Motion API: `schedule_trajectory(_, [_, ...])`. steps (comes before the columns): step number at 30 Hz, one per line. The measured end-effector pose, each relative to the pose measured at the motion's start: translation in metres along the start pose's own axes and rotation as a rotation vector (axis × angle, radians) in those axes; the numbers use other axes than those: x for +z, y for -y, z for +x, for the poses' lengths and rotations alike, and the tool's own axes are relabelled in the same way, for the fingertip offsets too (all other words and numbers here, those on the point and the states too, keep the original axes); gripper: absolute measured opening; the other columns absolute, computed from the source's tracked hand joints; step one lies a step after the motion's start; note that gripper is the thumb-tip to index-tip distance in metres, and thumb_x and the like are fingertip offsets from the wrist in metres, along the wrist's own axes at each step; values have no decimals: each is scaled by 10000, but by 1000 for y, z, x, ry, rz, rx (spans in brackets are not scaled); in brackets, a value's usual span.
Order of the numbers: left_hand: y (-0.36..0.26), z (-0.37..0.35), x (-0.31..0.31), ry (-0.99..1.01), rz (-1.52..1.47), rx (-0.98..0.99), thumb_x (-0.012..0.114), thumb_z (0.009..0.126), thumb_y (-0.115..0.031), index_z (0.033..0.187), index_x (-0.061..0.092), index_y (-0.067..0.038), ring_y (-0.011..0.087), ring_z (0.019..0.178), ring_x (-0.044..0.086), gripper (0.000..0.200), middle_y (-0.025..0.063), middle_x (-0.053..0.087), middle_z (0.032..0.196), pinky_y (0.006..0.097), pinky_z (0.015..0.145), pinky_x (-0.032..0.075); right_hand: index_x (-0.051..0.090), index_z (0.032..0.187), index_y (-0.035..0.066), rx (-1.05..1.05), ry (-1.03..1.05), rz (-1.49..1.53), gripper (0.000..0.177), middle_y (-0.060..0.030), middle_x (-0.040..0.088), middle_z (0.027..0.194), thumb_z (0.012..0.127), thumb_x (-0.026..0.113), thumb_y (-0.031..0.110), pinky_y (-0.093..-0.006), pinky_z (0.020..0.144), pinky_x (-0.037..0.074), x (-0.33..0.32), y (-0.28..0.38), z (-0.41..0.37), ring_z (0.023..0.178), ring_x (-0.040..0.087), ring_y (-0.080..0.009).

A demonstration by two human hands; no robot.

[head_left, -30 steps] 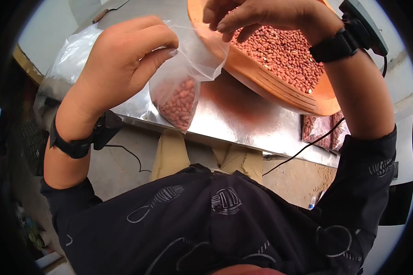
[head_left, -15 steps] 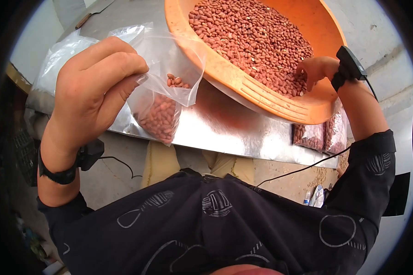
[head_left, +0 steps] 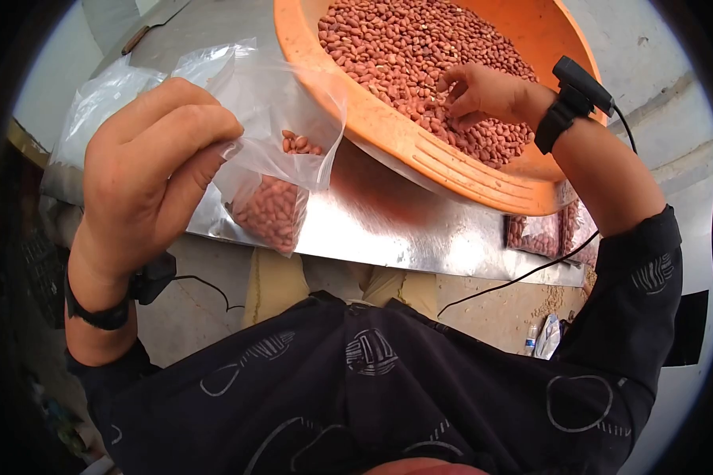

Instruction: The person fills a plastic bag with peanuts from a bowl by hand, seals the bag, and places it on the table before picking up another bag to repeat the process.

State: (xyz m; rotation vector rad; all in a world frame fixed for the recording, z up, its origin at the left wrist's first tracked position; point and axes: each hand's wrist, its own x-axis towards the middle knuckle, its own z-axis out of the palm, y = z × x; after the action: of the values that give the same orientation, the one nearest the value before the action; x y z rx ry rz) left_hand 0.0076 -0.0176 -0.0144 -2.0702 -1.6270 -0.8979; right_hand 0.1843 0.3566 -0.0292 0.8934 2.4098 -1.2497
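Observation:
My left hand [head_left: 154, 162] pinches the rim of a clear plastic bag [head_left: 249, 95], which hangs with its mouth spread. Red-skinned peanuts [head_left: 269, 212] fill the bag's lower part, and a few lie higher inside it. My right hand [head_left: 479, 95] is over the heap of peanuts [head_left: 420, 55] in a large orange basin [head_left: 420, 154]. Its fingers are apart and curved down, the tips at the peanuts; nothing shows held in them.
Filled bags of peanuts [head_left: 537, 235] lie under the basin's right side on the metal table [head_left: 372, 229]. Flat clear bags [head_left: 107, 107] are at the left, and a knife [head_left: 139, 38] lies behind them. Cables run from both wrist devices.
My right hand has moved left and farther into the basin, from its right edge to over the peanuts. My left hand and the bag have shifted slightly left.

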Motion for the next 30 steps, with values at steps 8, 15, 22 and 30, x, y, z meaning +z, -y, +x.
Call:
schedule_trajectory(8, [0, 3, 1, -14, 8, 0, 688, 718, 93, 914, 638, 9, 263, 680, 594, 219, 114, 607, 812, 324, 586, 466, 545, 1332, 11, -178, 50, -676, 597, -93, 628, 1203, 762, 724, 11, -326, 881, 542, -33, -11, 54, 1014, 627, -195])
schedule_trajectory(15, [1, 5, 1, -1, 1, 7, 684, 716, 100, 909, 634, 15, 265, 674, 592, 216, 118, 603, 799, 328, 580, 462, 536, 1285, 9, -128, 193, -403, 689, -95, 621, 1072, 653, 810, -19, -332, 854, 510, -16, -11, 53, 975, 585, -186])
schedule_trajectory(22, [-1, 6, 0, -3, -10, 10, 681, 711, 93, 905, 634, 16, 275, 675, 594, 214, 123, 604, 795, 337, 580, 462, 506, 1015, 38, -156, 342, -244, 472, -35, 561, 950, 646, 783, -63, -308, 723, 488, -5, -6, 48, 841, 537, -146])
schedule_trajectory(30, [-3, 4, -1, -3, 1, 21, 679, 706, 89, 903, 635, 14, 284, 685, 593, 216, 124, 602, 798, 347, 586, 465, 526, 994, 50, -58, 409, 131, 300, -32, 591, 893, 762, 709, -3, -280, 639, 483, 1, -5, 35, 756, 557, -113])
